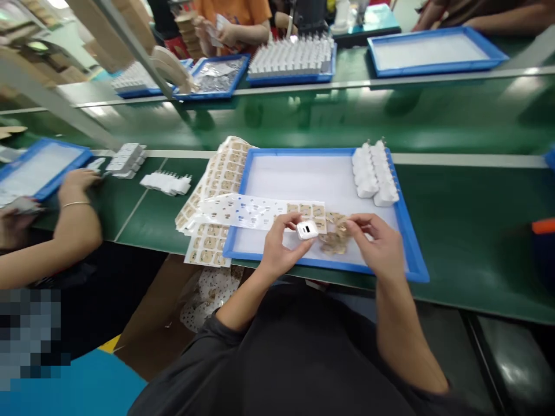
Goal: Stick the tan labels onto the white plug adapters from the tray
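Note:
Between the thumb and fingers of my left hand is a white charger plug, its face with dark port openings turned up. My right hand is closed in a pinch on a piece of tan film, at the edge of a crumpled tan film clump. Both hands are over the near side of a blue-rimmed tray. A sticker sheet lies across the tray's left rim, its right end behind the charger plug. Two rows of white charger plugs stand in the tray's right side.
Stacked sticker sheets lie left of the tray. Further left are more white plugs and a co-worker's arm. Across the green bench are a tray of upright plugs, another blue tray and other people. A cardboard box stands below.

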The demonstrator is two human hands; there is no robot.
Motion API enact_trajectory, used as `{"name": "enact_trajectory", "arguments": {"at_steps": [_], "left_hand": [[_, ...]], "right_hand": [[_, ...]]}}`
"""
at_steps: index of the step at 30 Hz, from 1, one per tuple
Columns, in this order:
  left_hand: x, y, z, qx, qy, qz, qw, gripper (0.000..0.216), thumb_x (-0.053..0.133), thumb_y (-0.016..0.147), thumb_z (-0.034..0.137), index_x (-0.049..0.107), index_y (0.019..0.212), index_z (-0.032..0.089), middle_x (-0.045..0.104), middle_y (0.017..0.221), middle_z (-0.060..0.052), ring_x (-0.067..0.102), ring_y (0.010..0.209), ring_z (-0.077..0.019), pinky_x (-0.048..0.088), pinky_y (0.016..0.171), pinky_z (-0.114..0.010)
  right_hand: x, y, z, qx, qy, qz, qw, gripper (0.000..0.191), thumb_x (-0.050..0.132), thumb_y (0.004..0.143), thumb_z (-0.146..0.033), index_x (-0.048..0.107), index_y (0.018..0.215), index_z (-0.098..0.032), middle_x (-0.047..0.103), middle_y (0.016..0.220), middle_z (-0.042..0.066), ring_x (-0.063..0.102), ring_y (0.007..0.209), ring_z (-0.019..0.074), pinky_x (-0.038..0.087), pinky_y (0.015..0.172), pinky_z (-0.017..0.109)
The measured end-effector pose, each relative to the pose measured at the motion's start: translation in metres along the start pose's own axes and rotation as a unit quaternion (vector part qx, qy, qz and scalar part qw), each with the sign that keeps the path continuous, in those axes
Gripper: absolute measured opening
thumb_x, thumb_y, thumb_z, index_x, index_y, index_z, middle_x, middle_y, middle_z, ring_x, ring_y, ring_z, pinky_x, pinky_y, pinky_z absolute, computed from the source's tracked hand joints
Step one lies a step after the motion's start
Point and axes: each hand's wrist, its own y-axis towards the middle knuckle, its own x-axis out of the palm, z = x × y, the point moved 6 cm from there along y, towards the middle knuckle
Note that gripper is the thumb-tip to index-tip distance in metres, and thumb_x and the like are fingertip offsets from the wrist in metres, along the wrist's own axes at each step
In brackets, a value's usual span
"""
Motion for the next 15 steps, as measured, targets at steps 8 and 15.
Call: {"name": "enact_trajectory", "arguments": {"at_steps": [8,15], "left_hand": [[-0.159,0.0,-0.023,-0.06,0.216,0.221,0.949,0.039,0.074,0.08,0.025,0.067,0.118,0.021,0.064,0.116,-0.008,0.064,0.108,-0.022,0.058,0.091,-0.036],[-0.318,-0.008,-0.114,-0.229,0.284,0.396,0.843,0.035,0.078,0.072,0.026,0.057,0.099,0.016,0.067,0.095,-0.002,0.065,0.088,-0.0157,0.056,0.082,-0.031]], "right_hand": [[-0.009,0.013,0.022,-0.061,-0.17,0.076,0.981,0.025,0.061,0.093,-0.041,0.075,0.109,-0.028,0.067,0.117,0.013,0.059,0.065,0.0203,0.057,0.062,0.043],[-0.006,0.014,0.022,-0.07,-0.154,0.051,0.984,0.023,0.06,0.093,-0.041,0.074,0.103,-0.025,0.069,0.113,0.01,0.063,0.067,0.0192,0.058,0.061,0.04]]}}
